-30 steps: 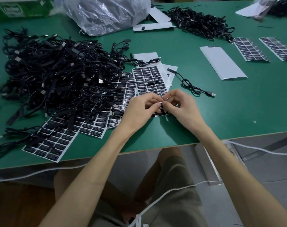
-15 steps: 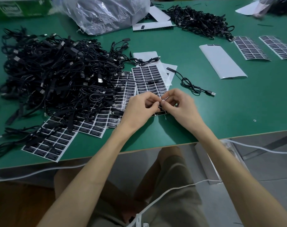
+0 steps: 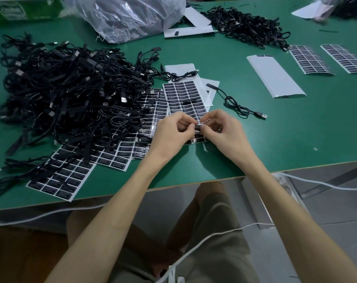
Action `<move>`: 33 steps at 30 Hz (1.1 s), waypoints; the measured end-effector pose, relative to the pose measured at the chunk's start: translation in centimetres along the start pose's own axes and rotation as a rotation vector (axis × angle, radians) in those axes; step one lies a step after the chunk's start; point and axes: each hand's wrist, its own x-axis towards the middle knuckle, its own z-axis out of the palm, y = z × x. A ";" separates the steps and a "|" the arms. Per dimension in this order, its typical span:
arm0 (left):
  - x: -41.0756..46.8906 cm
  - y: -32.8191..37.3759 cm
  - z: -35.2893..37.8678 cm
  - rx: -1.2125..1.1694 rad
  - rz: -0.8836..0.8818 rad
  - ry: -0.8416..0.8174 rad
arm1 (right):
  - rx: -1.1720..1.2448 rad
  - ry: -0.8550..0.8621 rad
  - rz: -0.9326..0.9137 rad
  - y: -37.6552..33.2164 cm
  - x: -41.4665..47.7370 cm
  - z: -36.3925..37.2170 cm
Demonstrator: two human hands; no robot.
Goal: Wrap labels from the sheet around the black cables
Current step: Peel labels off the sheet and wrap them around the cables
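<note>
My left hand (image 3: 171, 132), right hand (image 3: 224, 132): fingers curled, both pinching black label (image 3: 197, 127) above near end of label sheet (image 3: 183, 97). Cable in grip hidden; cable pile (image 3: 67, 94) left. Risk: ends misalign, adhesive grabs crooked or sticks to my fingertips.

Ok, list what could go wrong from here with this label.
1. The left hand and right hand both pinch the small label; it could fold crooked or stick to a fingertip.
2. They work directly over the label sheet, so a sticky edge might catch it.
3. The cable pile overlaps other sheets; pulling one cable may drag them.
</note>
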 end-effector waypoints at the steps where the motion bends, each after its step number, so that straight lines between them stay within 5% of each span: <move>1: 0.0 0.0 0.0 -0.006 0.000 0.010 | -0.001 0.006 0.005 0.0 0.0 0.0; 14: 0.1 0.0 -0.2 -0.086 -0.006 0.014 | 0.056 0.086 0.074 0.4 0.4 -0.3; 24: -0.1 0.5 -0.3 -0.109 -0.009 -0.033 | 0.103 -0.056 0.041 0.1 0.1 -0.4; 33: -0.5 1.2 -0.3 0.040 0.129 -0.014 | 0.284 -0.008 0.029 0.1 0.1 -0.8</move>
